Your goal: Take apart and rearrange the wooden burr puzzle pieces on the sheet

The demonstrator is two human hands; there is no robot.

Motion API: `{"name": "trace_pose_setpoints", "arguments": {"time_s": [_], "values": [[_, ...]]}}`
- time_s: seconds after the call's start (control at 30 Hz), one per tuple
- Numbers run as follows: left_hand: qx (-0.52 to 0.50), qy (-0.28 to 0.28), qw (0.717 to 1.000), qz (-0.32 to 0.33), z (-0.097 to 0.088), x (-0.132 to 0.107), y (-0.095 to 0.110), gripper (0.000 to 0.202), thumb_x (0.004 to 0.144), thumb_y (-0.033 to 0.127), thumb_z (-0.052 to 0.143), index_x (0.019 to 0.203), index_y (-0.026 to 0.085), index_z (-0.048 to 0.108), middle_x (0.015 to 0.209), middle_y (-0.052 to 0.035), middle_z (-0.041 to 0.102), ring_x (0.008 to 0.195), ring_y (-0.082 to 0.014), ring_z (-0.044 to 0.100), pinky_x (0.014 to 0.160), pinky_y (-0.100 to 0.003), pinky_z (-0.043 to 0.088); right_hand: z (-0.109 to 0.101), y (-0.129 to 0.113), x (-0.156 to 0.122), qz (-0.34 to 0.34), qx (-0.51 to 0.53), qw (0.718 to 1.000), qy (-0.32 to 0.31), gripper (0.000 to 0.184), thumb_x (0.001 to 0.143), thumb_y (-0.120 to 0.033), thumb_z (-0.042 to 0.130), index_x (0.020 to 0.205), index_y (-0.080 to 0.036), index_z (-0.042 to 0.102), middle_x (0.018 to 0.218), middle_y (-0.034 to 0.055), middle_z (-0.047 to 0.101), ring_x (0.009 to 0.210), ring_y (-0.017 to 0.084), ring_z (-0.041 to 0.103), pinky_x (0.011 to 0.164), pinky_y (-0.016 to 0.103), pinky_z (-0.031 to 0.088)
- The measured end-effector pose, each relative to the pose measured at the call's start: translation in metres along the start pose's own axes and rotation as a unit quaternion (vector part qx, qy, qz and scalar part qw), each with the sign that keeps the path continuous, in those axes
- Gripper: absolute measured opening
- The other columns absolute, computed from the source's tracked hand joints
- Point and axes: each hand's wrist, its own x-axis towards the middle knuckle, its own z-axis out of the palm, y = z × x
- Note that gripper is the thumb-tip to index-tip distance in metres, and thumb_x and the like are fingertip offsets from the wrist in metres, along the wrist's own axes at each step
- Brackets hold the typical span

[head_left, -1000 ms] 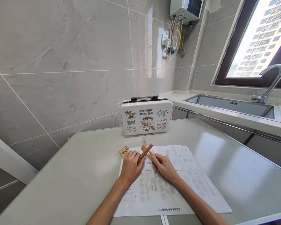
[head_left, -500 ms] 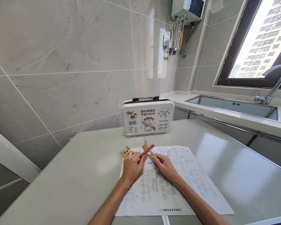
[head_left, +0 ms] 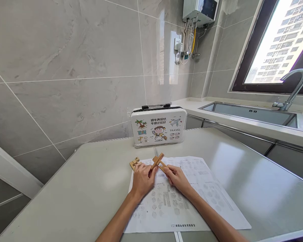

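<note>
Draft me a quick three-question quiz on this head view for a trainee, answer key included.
1. Multiple choice: what stands on the table beyond the printed sheet?
(a) a mug
(b) a white case
(c) a basket

2. True or false: the right hand has its fingers on a wooden piece.

3. Short answer: which hand is nearer the wooden cluster at the sheet's far corner?

Key: 1. b; 2. true; 3. the left hand.

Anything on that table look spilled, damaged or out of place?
Nothing stands out. The white case stands upright, and the left hand and right hand hold crossed wooden pieces over the printed sheet, which lies spread out.
</note>
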Motion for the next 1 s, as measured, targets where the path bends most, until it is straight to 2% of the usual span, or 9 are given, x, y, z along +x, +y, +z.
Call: {"name": "trace_pose_setpoints", "arguments": {"time_s": [0.3, 0.47, 0.7, 0.83, 1.0], "values": [[-0.002, 0.007, 1.0, -0.007, 0.0, 0.0, -0.005, 0.03, 0.103, 0.035, 0.053, 0.079, 0.024, 0.065, 0.067, -0.0016, 0.065, 0.072, -0.0226, 0.062, 0.089, -0.047, 0.047, -0.002, 0.0, -0.002, -0.006, -0.009, 1.0, -0.013, 0.051, 0.095, -0.06, 0.054, 0.063, -0.023, 0.041, 0.05, -0.0062, 0.04, 0.044, 0.011, 0.036, 0.049, 0.027, 0.028], [0.017, 0.021, 1.0, -0.007, 0.003, -0.001, -0.006, 0.033, 0.103, 0.034, 0.051, 0.076, 0.023, 0.064, 0.063, -0.0017, 0.061, 0.069, -0.0226, 0.06, 0.089, -0.048, 0.047, 0.0, -0.003, -0.003, -0.027, -0.055, 0.998, 0.003, 0.051, 0.094, -0.06, 0.054, 0.061, -0.023, 0.039, 0.051, -0.0053, 0.039, 0.048, 0.011, 0.037, 0.05, 0.027, 0.029], [0.005, 0.017, 1.0, 0.0, 0.0, 0.003, -0.012, 0.032, 0.104, 0.036, 0.049, 0.079, 0.024, 0.066, 0.067, -0.0028, 0.066, 0.072, -0.0228, 0.062, 0.088, -0.047, 0.046, -0.004, -0.004, -0.002, -0.016, -0.021, 1.0, 0.002, 0.05, 0.094, -0.06, 0.054, 0.062, -0.023, 0.04, 0.051, -0.0055, 0.038, 0.047, 0.011, 0.036, 0.048, 0.027, 0.027], [0.017, 0.024, 1.0, -0.002, 0.0, 0.002, -0.013, 0.034, 0.104, 0.038, 0.048, 0.078, 0.024, 0.066, 0.066, -0.0029, 0.064, 0.072, -0.0226, 0.061, 0.091, -0.048, 0.046, -0.002, -0.005, -0.004, -0.029, -0.037, 0.999, 0.008, 0.053, 0.094, -0.062, 0.054, 0.061, -0.024, 0.038, 0.049, -0.0054, 0.036, 0.048, 0.011, 0.034, 0.048, 0.027, 0.026], [0.028, 0.025, 0.999, -0.005, 0.004, 0.001, -0.011, 0.037, 0.105, 0.036, 0.048, 0.076, 0.023, 0.066, 0.066, -0.0035, 0.064, 0.073, -0.0235, 0.061, 0.092, -0.049, 0.045, -0.001, -0.006, -0.005, -0.035, -0.059, 0.998, 0.008, 0.051, 0.094, -0.058, 0.054, 0.062, -0.024, 0.035, 0.051, -0.0053, 0.036, 0.049, 0.011, 0.033, 0.049, 0.027, 0.026]]}}
